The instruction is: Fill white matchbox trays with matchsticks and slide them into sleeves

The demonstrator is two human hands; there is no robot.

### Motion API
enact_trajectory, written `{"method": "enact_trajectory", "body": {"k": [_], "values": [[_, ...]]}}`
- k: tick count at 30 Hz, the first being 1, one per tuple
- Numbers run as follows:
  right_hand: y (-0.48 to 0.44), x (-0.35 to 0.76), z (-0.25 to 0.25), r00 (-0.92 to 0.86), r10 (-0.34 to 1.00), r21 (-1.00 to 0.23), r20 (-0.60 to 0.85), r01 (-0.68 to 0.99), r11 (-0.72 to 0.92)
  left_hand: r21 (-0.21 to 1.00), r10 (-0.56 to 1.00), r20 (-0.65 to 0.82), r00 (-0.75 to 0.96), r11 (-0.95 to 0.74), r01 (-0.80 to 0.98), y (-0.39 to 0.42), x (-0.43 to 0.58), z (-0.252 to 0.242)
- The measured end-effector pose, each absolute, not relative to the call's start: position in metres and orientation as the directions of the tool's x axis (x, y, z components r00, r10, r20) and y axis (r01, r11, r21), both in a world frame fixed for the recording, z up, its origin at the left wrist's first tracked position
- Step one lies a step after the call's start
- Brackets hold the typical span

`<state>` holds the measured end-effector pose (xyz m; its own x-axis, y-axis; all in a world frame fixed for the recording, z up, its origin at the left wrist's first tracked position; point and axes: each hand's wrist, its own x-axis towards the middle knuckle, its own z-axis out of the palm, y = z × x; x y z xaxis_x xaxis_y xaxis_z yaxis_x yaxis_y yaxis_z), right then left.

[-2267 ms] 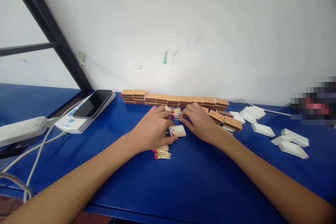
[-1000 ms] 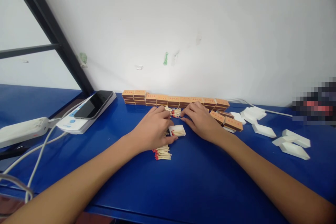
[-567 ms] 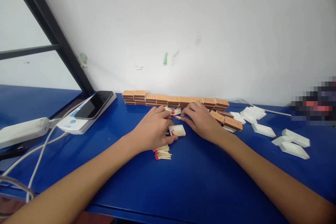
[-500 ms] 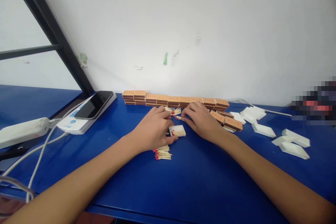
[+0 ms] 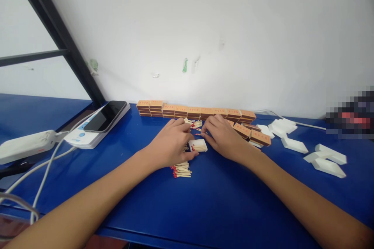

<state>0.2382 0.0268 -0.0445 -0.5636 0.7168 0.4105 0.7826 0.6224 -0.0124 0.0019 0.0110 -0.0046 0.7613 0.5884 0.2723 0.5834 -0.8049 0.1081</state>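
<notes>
Blue desk (image 5: 204, 202) against a white wall. Tray (image 5: 198, 146) lies between the hands. Left hand (image 5: 172, 144) curls at its left end, thumb touching; whether that grip clasps it, I cannot tell. Right hand (image 5: 224, 137) pinches a match (image 5: 197, 134) in a narrow grip just behind the tray.

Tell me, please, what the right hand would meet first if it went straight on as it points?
Probably the small heap of red-tipped wooden matches just ahead of the right hand, though depth is unclear.
</notes>
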Motion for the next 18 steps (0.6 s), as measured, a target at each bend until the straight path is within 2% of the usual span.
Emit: {"method": "enact_trajectory", "body": {"k": [7,13,18], "values": [[0.027,0.238,-0.049,-0.549,0.715,-0.062,0.434,0.773,0.631,0.101,0.589,0.264,0.764,-0.804,0.586,0.011,0.002,-0.005],[0.027,0.238,-0.044,-0.534,0.757,-0.004,0.377,0.816,0.578,0.102,0.593,0.263,0.761,-0.801,0.59,0.01,0.002,-0.004],[0.005,0.233,-0.026,-0.544,0.724,-0.102,0.424,0.766,0.635,0.096,0.606,0.253,0.754,-0.791,0.604,0.009,0.003,-0.003]]}}
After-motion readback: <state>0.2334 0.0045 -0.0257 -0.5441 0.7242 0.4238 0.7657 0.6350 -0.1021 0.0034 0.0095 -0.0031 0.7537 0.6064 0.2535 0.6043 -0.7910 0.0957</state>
